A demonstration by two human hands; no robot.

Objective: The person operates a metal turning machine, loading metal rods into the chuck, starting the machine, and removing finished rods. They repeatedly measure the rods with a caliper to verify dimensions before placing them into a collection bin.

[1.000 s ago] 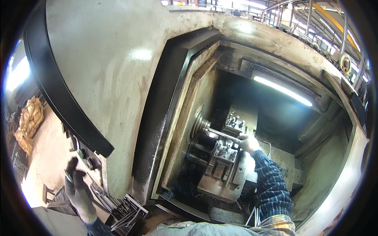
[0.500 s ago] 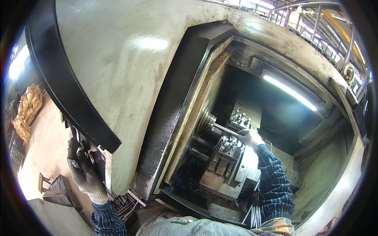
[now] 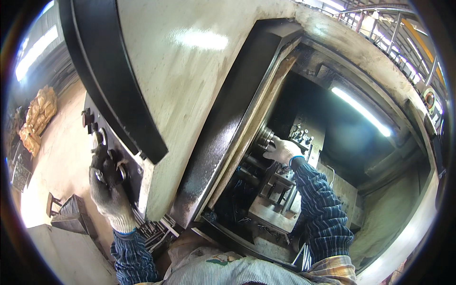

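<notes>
In the head view, the person's left hand, in a pale knitted glove with dark fingers, is lying along a black control panel at the machine's left. Its fingers are bending among the panel's round, silver-rimmed knobs; whether they are gripping one, I cannot tell. The right hand, in a whitish glove, is reaching into the machine with its fingers at the metal chuck and its thumb standing apart below; its far side is hiding, so I cannot tell whether it is gripping anything. The chuck is sitting at the left wall of the lit interior, near the tool post. A tube lamp is glowing above. Thin rods are standing beside the right sleeve, and metal bars are lying below the control panel. The striped apron is carrying a green emblem, its details showing too small to read. A brownish wrapped bundle is resting at far left
</notes>
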